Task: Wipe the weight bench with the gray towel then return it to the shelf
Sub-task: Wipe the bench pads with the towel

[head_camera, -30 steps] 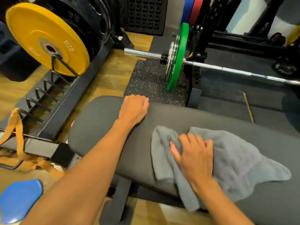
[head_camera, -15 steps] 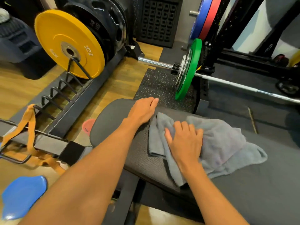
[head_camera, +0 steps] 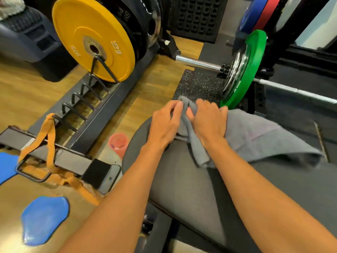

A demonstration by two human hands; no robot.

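My left grip [head_camera: 164,125] pinches the bunched end of the gray towel [head_camera: 255,136] between thumb and fingertips. My right grip [head_camera: 207,123] is curled round the same fold just beside it, knuckles up. The two grips almost touch, with only a ridge of cloth between them.

That end of the towel is lifted at the far rounded end of the tabletop [head_camera: 182,189], which here is the black padded top of the weight bench. The rest of the towel trails off to the right, draped loosely over the pad, and a narrow strip hangs back toward me under my right wrist.

Beyond the tabletop, a green plate [head_camera: 244,70] sits on a barbell [head_camera: 198,63] over a speckled mat. Further left, a yellow plate [head_camera: 93,42] stands in a floor rack with an orange strap [head_camera: 49,139] looped over its frame. A pink cup [head_camera: 118,141] and a blue disc [head_camera: 43,220] lie on the wooden floor.

As I read it, I am gathering or refolding the cloth at the end of the pad, and I cannot say which. Nor can I tell how much of the pad has been wiped, as the surface shows no mark either way. What is certainly left is carrying the towel back, and no shelf is in view from here.
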